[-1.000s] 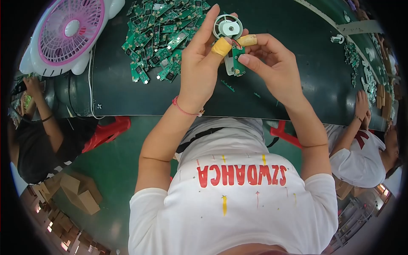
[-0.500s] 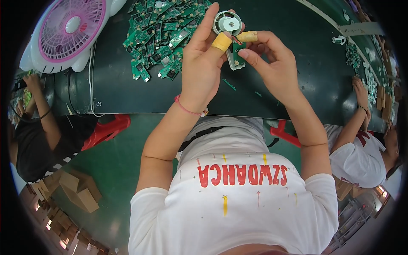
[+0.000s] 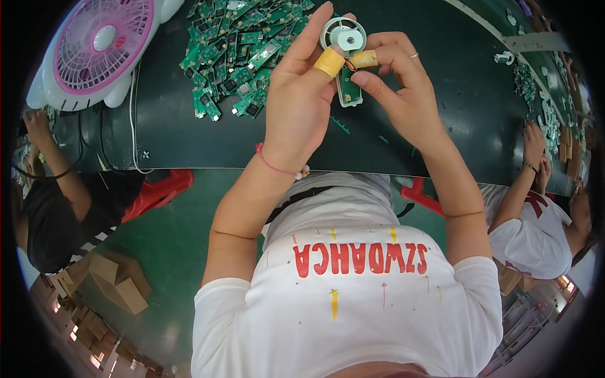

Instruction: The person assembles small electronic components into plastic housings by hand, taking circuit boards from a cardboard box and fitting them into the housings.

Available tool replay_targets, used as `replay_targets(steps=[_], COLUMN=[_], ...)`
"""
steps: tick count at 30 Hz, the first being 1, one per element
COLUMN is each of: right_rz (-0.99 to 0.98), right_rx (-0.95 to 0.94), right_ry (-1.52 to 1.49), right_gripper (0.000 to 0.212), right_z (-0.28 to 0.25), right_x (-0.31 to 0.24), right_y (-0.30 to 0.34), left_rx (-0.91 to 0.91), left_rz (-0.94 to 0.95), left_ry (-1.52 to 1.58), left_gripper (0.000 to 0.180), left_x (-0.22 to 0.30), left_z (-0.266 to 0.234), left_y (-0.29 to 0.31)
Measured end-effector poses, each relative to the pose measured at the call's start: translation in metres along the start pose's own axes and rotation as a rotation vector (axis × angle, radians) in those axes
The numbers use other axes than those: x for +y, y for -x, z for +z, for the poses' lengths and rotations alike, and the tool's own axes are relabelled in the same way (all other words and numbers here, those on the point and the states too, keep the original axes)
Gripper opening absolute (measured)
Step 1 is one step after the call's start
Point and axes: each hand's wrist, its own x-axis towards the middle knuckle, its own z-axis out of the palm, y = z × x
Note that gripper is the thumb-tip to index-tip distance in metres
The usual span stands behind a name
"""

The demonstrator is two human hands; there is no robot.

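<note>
Left hand (image 3: 295, 104) grips a pale round-headed plastic casing (image 3: 343, 40) around twelve o'clock; right hand (image 3: 408, 94) half-curled, can't tell its grip.

The top edge cuts off the pile (image 3: 234, 58) and, left of it, the fan (image 3: 74, 82). Right of the pile, the left hand (image 3: 297, 104) hides part of the housing (image 3: 360, 36), the right hand (image 3: 408, 94) part of the board (image 3: 351, 92); the wires (image 3: 350, 65) are too small to count.
</note>
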Motion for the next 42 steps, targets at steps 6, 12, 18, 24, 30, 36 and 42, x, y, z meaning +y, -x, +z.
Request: replay_targets(steps=[6,12,18,24,30,36,42], right_rz=[0.444,0.549,0.602,0.563,0.488,0.762,0.642], right_rx=[0.106,-0.092,-0.166,-0.202,-0.215,-0.4,-0.313], right_ry=[-0.424,-0.596,-0.656,-0.622,-0.486,-0.738,-0.004], right_gripper=[0.044,0.032,0.023,0.018,0.014,0.022,0.039], right_z=[0.014,0.006,0.007,0.004,0.013,0.01,0.032], right_x=[0.002,-0.005,-0.011,-0.013,-0.002,0.015,0.09], right_y=[0.004,-0.006,-0.008,-0.014,-0.019,-0.064,-0.213], left_rx=[-0.02,-0.061,-0.047,-0.14,-0.059,0.081,-0.104], left_rz=[0.187,0.233,0.043,0.048,0.299,0.434,0.389], left_ry=[-0.054,-0.063,0.049,0.113,-0.323,-0.7,-1.0], left_gripper=[0.049,0.047,0.046,0.049,0.067,0.075,0.042], left_x=[-0.009,-0.007,0.005,0.001,-0.01,0.012,0.055], left_z=[0.003,-0.003,-0.005,-0.008,-0.007,-0.033,-0.053], left_y=[-0.006,-0.006,0.0,-0.008,-0.018,-0.023,-0.005])
